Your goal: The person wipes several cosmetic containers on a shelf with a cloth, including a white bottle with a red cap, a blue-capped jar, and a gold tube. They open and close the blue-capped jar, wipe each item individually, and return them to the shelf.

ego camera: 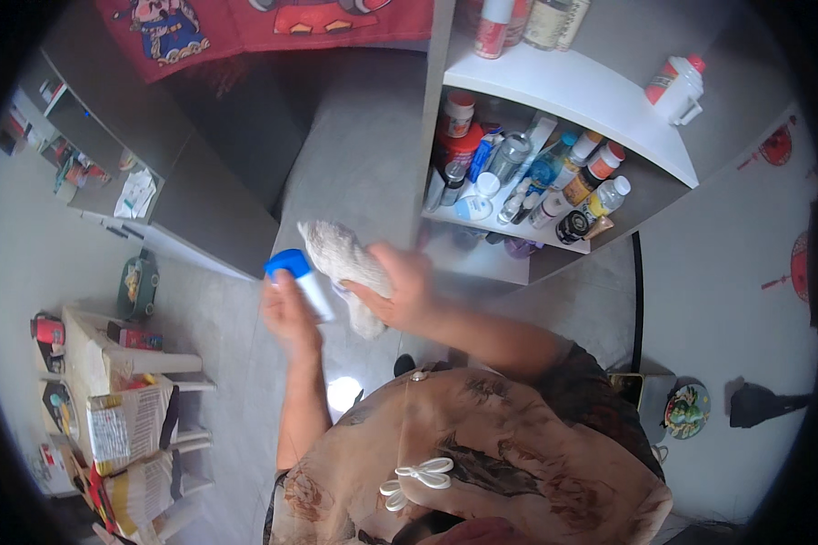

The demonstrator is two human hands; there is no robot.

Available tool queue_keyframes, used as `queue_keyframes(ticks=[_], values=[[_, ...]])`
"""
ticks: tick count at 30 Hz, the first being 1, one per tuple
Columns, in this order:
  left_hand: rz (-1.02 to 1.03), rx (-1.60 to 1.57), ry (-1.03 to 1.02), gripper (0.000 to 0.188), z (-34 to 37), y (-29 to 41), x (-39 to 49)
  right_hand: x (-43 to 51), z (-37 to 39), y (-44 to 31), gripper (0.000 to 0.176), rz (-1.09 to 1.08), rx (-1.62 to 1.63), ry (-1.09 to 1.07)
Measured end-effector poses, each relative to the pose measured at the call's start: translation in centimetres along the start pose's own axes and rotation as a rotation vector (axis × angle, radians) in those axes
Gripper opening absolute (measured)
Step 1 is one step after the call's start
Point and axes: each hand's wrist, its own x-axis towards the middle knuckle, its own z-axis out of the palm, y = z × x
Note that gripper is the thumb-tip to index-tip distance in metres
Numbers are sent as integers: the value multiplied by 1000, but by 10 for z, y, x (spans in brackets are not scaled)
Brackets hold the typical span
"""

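Note:
My left hand [290, 310] grips a white bottle with a blue cap [310, 293], tilted, its cap end pointing up and to the left. Bunched in my right hand [402, 286] is a pale cloth [341, 255], close beside the bottle. Whether cloth and bottle touch is not clear, and my right hand is blurred. Both hands are above the grey floor [361, 157], in front of an open shelf unit [569, 85]. Jars and bottles crowd its lower shelf, among them a blue bottle [545, 167] and a black jar [572, 226].
A white jug-like bottle with a red cap [678, 88] stands on the upper shelf. At the left are a grey cabinet [211, 211] and stools [194, 364] with packages [133, 426]. A red printed curtain [341, 27] hangs at the top. Red ornaments [799, 266] hang on the right wall.

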Motion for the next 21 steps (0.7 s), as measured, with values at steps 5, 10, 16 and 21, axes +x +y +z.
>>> queue_keyframes(ticks=[5,10,16,21], values=[[-243,-306,-45,42,-7,2,4,53,-106,5,34,-66,-165,301],[-425,-376,-296,35,9,2,-15,131,-208,37,43,-138,-649,625],[-219,-48,-312,26,26,15,-25,128,-211,41,42,-244,-1270,233],[759,663,-215,36,38,16,-26,40,-101,-11,23,382,-112,-415]])
